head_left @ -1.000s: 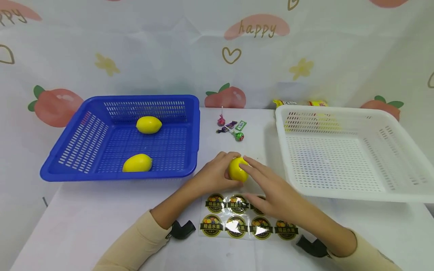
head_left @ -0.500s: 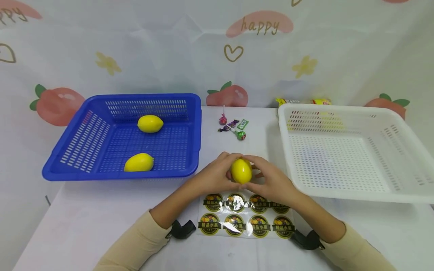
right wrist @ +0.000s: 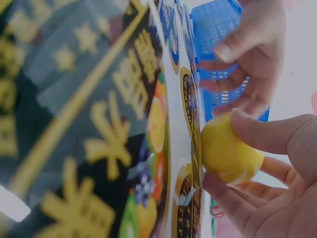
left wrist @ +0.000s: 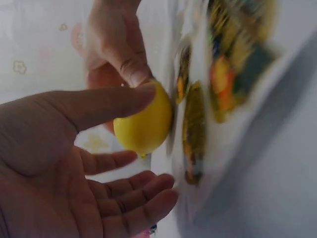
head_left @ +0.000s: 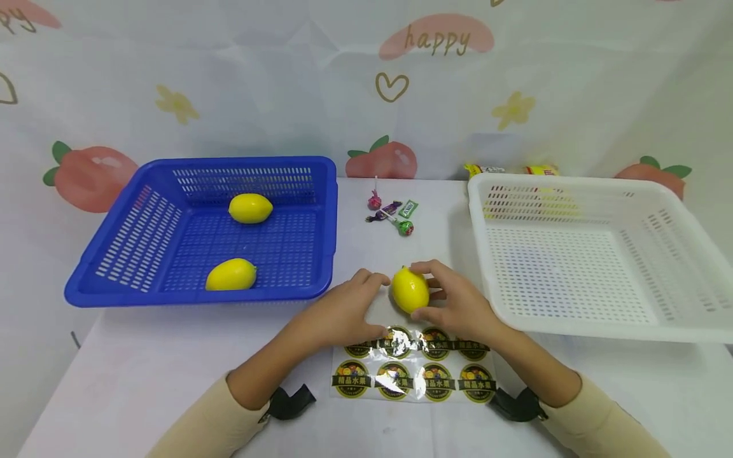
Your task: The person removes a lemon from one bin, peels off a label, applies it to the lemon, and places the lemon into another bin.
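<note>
A yellow lemon (head_left: 410, 290) is between the two hands, just behind a clear sheet of round fruit stickers (head_left: 395, 376). My right hand (head_left: 465, 305) grips it from the right, thumb at the near side and fingers around the far side; the right wrist view shows the same hold on the lemon (right wrist: 230, 148). My left hand (head_left: 343, 312) is apart from it on the left, thumb and fingers spread with nothing between them. In the left wrist view the left palm (left wrist: 54, 168) faces the lemon with its fingers loosely extended.
A blue basket (head_left: 200, 296) at the left holds two lemons, one at the back (head_left: 250, 208) and one in front (head_left: 231, 275). A white basket (head_left: 578, 329) stands at the right. Lollipops and wrapped candies (head_left: 392, 211) lie behind the hands; yellow packets (head_left: 483, 170) sit behind the white basket.
The right hand has closed in on the lemon and taken hold of it. My left hand has let go and drawn back to the left. The lemon has turned and shifted slightly right.
</note>
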`<move>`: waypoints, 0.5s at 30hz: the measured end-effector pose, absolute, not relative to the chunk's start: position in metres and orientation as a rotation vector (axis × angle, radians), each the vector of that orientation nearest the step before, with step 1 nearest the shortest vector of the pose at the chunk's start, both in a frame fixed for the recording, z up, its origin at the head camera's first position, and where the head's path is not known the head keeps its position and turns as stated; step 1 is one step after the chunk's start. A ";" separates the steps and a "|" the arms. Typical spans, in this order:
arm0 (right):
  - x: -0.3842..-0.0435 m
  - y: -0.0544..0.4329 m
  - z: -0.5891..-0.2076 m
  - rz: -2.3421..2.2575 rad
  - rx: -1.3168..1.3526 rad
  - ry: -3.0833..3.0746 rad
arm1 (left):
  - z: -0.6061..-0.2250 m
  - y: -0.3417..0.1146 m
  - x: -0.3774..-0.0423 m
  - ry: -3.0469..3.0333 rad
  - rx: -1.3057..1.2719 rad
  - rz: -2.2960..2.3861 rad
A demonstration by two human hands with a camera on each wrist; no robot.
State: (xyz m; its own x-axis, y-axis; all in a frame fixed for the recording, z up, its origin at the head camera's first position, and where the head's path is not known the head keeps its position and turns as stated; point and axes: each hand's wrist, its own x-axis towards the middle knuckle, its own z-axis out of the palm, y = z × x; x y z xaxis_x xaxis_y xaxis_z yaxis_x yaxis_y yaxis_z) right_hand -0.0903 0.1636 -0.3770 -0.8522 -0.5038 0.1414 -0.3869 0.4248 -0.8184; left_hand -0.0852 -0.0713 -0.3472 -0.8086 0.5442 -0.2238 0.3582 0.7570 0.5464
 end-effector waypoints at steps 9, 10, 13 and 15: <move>-0.092 0.163 -0.376 -1.424 -0.766 2.503 | -0.349 -0.090 -0.065 2.617 0.742 0.482; -0.092 0.163 -0.376 -1.421 -0.765 2.503 | -0.349 -0.090 -0.065 2.617 0.739 0.478; -0.092 0.163 -0.377 -1.413 -0.762 2.505 | -0.350 -0.091 -0.066 2.615 0.730 0.465; -0.092 0.163 -0.377 -1.407 -0.761 2.509 | -0.351 -0.090 -0.067 2.614 0.732 0.458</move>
